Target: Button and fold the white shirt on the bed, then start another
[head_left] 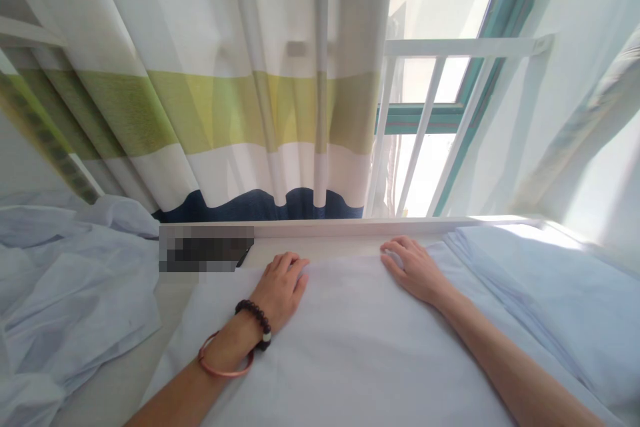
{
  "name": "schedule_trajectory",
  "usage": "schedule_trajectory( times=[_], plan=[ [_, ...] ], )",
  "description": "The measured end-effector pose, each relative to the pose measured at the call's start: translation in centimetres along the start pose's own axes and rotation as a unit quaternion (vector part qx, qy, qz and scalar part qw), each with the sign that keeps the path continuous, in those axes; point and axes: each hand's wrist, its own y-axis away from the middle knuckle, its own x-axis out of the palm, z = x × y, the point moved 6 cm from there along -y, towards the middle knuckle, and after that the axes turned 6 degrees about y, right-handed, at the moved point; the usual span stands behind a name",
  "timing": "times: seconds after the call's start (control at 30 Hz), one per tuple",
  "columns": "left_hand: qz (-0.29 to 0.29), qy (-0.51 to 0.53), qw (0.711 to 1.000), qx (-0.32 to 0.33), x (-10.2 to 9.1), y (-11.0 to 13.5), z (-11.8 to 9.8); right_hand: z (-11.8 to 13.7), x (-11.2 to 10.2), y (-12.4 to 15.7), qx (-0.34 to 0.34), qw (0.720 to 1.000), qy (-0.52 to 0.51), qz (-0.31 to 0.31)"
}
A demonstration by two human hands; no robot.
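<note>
A pale blue-white sheet (345, 340) lies spread over the mattress in front of me. My left hand (280, 288) rests on its far edge, fingers curled down over the hem, a dark bead bracelet and a copper bangle on the wrist. My right hand (413, 267) presses the same edge further right, fingers bent and tucked at the hem beside the white bed rail (350, 227). Both hands sit close to the rail at the mattress end.
A striped curtain (235, 100) in navy, white and olive hangs beyond the rail. White railing bars (425, 120) and a bright window stand at right. Crumpled bedding (70, 280) lies at left, a folded sheet (540, 280) at right. A blurred dark object (205, 250) lies by the rail.
</note>
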Motion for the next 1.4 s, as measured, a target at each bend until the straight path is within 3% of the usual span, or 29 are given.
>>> schedule_trajectory(
  times=[0.3,1.07,1.4],
  plan=[
    [0.028,-0.04,0.998,-0.035,0.3,-0.5,-0.1,4.7,0.3,1.0,-0.041,0.998,-0.024,0.05],
    [-0.002,-0.018,1.0,0.005,0.8,-0.5,0.3,4.4,0.4,1.0,-0.036,0.998,-0.021,0.055],
    [0.013,-0.016,1.0,0.001,0.7,-0.5,0.0,4.4,0.4,1.0,-0.038,0.998,-0.016,0.051]
  ],
)
